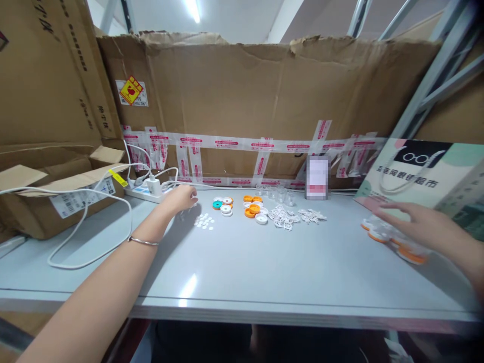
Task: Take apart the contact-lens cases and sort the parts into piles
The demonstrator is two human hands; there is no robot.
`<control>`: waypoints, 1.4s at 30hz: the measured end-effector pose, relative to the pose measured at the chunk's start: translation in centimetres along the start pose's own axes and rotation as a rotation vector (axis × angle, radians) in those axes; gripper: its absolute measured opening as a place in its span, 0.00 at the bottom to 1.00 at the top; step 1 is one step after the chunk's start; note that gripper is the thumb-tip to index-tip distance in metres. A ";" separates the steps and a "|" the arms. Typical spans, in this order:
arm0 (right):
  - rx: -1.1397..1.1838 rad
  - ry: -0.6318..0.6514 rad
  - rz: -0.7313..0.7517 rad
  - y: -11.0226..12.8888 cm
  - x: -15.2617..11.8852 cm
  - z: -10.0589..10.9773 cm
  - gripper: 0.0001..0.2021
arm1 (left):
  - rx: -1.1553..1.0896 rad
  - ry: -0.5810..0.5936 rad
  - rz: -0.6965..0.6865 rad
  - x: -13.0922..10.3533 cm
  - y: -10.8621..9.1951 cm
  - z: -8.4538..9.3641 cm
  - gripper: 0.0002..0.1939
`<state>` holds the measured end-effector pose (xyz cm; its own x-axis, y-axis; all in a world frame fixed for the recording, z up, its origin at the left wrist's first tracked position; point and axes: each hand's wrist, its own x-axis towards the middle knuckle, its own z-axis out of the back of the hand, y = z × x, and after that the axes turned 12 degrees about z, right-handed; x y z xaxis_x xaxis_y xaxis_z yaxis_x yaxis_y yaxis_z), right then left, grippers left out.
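Discs, thin and white, lie beside the curled left hand; orange-rimmed pieces under the blurred right hand; neither grip is discernible. Between hands, smooth tabletop leaves room.

Grey table bears: discs, caps, clear cups, white cutouts, orange-based pieces, power strip, cable, box, bag.

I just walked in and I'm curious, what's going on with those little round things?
A person's left hand is near the power strip and small white discs; whether it holds anything is unclear. The right hand, blurred, is over clear pieces with orange bases beside the paper bag. Orange and white cups lie between.
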<state>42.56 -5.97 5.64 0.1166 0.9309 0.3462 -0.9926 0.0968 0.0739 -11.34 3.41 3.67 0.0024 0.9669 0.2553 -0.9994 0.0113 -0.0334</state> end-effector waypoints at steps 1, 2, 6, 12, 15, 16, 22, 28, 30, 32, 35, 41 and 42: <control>-0.030 0.039 0.015 -0.6 -0.4 -0.7 0.25 | -0.002 -0.005 -0.002 -0.1 -0.1 0.1 0.13; -0.054 0.067 0.028 -1.0 -0.8 -1.4 0.27 | -0.004 -0.010 -0.003 -0.1 -0.2 0.1 0.13; -0.174 0.039 0.137 -1.2 -1.5 -3.5 0.29 | -0.011 -0.029 0.001 -0.3 -0.5 0.4 0.12; -0.111 -0.053 0.203 0.8 -0.6 -3.6 0.18 | -0.030 -0.054 0.009 -0.6 -0.6 0.7 0.12; -0.080 -0.076 0.239 1.3 0.9 -3.6 0.17 | -0.041 -0.068 0.015 -0.8 -0.7 0.9 0.12; -0.085 -0.074 0.238 1.3 1.4 -3.8 0.18 | -0.044 -0.071 0.017 -0.8 -0.8 1.0 0.12; -0.114 0.058 0.317 2.6 2.3 -4.7 0.12 | -0.055 -0.092 0.017 -1.1 -1.0 1.4 0.12; 0.292 0.160 0.538 10.9 -1.4 -2.5 0.11 | -0.115 -0.111 -0.086 -2.3 -2.6 2.5 0.12; 0.443 0.224 0.639 14.7 -2.8 -1.6 0.12 | -0.206 -0.068 -0.221 -3.3 -3.9 3.1 0.13; 0.519 0.271 0.723 18.2 -3.8 -1.0 0.12 | -0.328 0.045 -0.381 -4.6 -5.4 3.6 0.13; 0.551 0.256 0.825 22.3 -4.3 -1.1 0.13 | -0.499 0.366 -0.545 -6.7 -7.6 3.9 0.17; 0.660 0.182 0.782 26.0 -2.7 -3.2 0.16 | -0.554 0.499 -0.522 -8.3 -9.8 2.1 0.26; 0.671 0.174 0.747 26.1 -2.5 -3.6 0.16 | -0.567 0.472 -0.502 -8.3 -10.1 1.6 0.27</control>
<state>16.19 -4.51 3.35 -0.5850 0.7158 0.3813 -0.5787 -0.6978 0.4221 -1.35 -5.15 3.48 0.5744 0.8169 -0.0517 -0.7093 0.4652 -0.5296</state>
